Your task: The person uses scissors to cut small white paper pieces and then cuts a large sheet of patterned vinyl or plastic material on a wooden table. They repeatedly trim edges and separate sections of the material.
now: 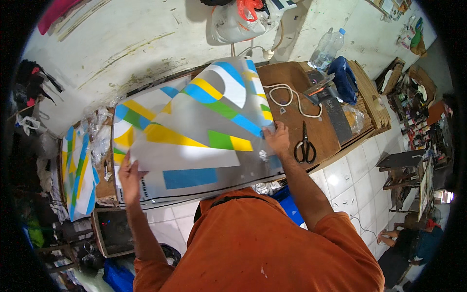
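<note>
A large translucent sheet (187, 148) with blue, yellow, green and white shapes covers much of the cardboard-topped bench. My left hand (129, 177) grips its left edge near the front, fingers closed on it. My right hand (276, 138) rests at the sheet's right edge with fingers apart. Just right of that hand, black-handled scissors (305, 148) lie on the brown cardboard (321, 141). A white cord (287, 87) loops behind them. Similar patterned pieces (75, 173) lie at the far left.
Water bottles (332, 51), a blue bundle (340, 80) and stacked cardboard (372, 104) sit at back right. A plastic bag (228, 24) hangs by the wall. A dark bin (112, 233) stands below left. At far right are cluttered shelves (418, 121) and another person's legs (389, 236).
</note>
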Demonstrator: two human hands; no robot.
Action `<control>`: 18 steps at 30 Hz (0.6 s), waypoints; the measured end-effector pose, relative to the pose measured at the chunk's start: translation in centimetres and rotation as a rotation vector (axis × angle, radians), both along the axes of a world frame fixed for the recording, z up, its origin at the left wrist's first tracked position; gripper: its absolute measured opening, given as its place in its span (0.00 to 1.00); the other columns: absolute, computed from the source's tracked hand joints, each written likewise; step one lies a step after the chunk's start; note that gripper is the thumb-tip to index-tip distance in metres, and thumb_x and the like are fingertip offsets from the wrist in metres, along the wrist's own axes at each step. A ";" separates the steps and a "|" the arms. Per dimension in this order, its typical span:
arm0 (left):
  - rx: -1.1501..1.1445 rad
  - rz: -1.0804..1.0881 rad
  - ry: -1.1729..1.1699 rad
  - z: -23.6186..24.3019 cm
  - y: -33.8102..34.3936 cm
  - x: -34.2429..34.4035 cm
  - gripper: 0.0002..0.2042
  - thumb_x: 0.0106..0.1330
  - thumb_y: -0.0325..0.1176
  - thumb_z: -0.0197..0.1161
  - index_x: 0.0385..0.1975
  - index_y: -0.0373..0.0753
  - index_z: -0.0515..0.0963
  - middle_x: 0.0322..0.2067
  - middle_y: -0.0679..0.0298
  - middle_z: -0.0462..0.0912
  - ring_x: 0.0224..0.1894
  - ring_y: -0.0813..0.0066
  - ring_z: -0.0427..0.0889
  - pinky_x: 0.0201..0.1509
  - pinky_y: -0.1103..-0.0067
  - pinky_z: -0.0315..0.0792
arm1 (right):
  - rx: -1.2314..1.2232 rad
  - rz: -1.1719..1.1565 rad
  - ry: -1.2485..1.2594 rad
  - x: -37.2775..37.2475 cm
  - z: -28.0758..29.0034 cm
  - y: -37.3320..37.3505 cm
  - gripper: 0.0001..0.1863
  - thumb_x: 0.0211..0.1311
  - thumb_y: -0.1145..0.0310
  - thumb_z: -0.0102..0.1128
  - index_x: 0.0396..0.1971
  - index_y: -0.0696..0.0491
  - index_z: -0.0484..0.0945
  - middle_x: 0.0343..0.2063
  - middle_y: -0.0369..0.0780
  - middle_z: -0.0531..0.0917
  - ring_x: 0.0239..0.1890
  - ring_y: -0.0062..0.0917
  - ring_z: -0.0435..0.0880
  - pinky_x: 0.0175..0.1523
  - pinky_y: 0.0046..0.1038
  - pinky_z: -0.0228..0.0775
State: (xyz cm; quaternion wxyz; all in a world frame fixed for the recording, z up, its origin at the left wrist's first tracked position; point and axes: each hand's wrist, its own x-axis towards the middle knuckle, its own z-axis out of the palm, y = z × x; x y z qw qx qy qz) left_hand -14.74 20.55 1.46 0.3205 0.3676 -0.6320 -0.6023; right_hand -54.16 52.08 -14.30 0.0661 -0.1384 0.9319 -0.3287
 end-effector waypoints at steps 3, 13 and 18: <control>-0.136 0.055 0.014 4.0 -0.9 3.5 0.24 0.72 0.25 0.57 0.68 0.33 0.66 0.55 0.58 0.80 0.51 0.72 0.82 0.53 0.75 0.78 | 0.158 0.048 -0.081 2.1 0.1 -3.1 0.56 0.45 0.30 0.69 0.64 0.57 0.64 0.59 0.54 0.70 0.65 0.49 0.68 0.65 0.47 0.67; 0.256 -0.017 -0.088 -1.5 -5.6 9.8 0.24 0.60 0.25 0.64 0.59 0.34 0.73 0.50 0.59 0.81 0.51 0.69 0.78 0.61 0.74 0.68 | 0.242 -0.042 -0.127 4.5 1.7 -5.8 0.46 0.58 0.36 0.57 0.67 0.56 0.64 0.61 0.54 0.69 0.65 0.50 0.66 0.67 0.52 0.61; 0.430 -0.049 -0.117 -7.1 -8.3 7.0 0.23 0.60 0.26 0.63 0.57 0.31 0.72 0.45 0.56 0.83 0.41 0.65 0.83 0.48 0.73 0.78 | 0.250 -0.038 -0.129 4.9 0.5 -6.0 0.42 0.61 0.39 0.56 0.66 0.54 0.64 0.61 0.53 0.70 0.65 0.50 0.67 0.66 0.51 0.61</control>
